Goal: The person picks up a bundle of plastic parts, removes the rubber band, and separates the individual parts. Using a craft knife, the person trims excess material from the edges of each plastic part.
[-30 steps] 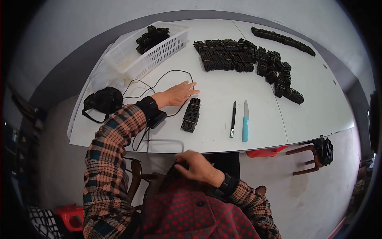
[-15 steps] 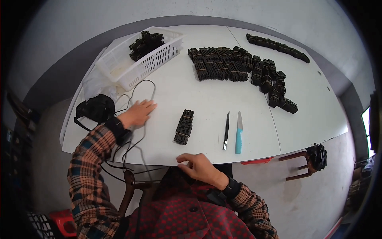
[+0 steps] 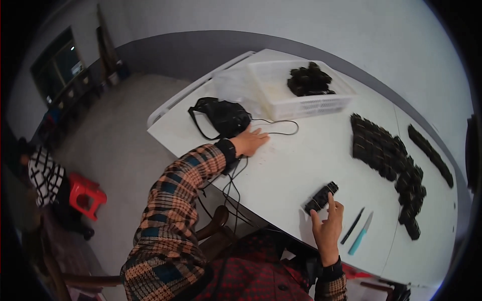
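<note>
My left hand (image 3: 251, 141) lies palm down on the white table (image 3: 273, 173), fingers spread, beside a black bag (image 3: 223, 118) and a thin dark cord (image 3: 287, 133). My right hand (image 3: 329, 226) is at a banded bundle of black pieces (image 3: 320, 198). Its thumb and index finger press against the bundle's near side, toward opposite ends; the remaining fingers curl loosely. Whether the bundle is lifted off the table I cannot tell. Just right of that hand lie a slim black cutter knife (image 3: 353, 226) and a knife with a turquoise handle (image 3: 358, 242).
A white plastic basket (image 3: 306, 108) with black bundles stands at the back, a clear bag (image 3: 236, 83) beside it. Rows of black bundles (image 3: 376, 145) cover the right side. Cables (image 3: 232, 188) hang over the near edge. Far left, a person (image 3: 47, 175) is near a red stool (image 3: 86, 194).
The view has swung left, bringing a person and a red stool into sight. My right hand has gone from the table's near edge to the bundle. My left hand stays flat by the bag.
</note>
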The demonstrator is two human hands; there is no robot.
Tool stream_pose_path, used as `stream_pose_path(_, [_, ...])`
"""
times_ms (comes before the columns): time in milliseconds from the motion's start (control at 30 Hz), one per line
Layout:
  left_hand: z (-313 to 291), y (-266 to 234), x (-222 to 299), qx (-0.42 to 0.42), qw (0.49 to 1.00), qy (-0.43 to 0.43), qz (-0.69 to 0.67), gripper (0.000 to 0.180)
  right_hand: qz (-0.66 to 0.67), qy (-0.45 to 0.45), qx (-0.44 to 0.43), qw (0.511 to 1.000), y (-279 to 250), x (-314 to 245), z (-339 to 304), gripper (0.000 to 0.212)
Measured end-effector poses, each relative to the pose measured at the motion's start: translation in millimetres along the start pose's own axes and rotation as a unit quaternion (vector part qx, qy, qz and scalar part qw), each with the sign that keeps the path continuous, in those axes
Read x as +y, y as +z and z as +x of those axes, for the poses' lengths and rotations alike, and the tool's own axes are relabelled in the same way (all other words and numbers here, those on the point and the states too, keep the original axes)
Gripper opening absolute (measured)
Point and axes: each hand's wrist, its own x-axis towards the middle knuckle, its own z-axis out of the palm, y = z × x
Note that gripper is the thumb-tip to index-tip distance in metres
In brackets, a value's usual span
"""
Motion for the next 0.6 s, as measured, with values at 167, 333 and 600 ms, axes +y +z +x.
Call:
stream_pose_path(167, [-4,8,-4,0.000,0.999,-0.035,-0.037,0.066,-0.105,-0.052,0.021,0.993,17,1,5,0.065])
stream_pose_path(333, [-13,0,0,-0.023,0.998,-0.045,-0.044,0.066,-0.105,-0.055,-0.004,0.993,30,6,7,0.064])
stream_pose_path(600, [-26,29,-34,0.015,0.998,-0.055,-0.037,0.061,-0.052,0.027,-0.034,0.998,28,-6,13,0.058])
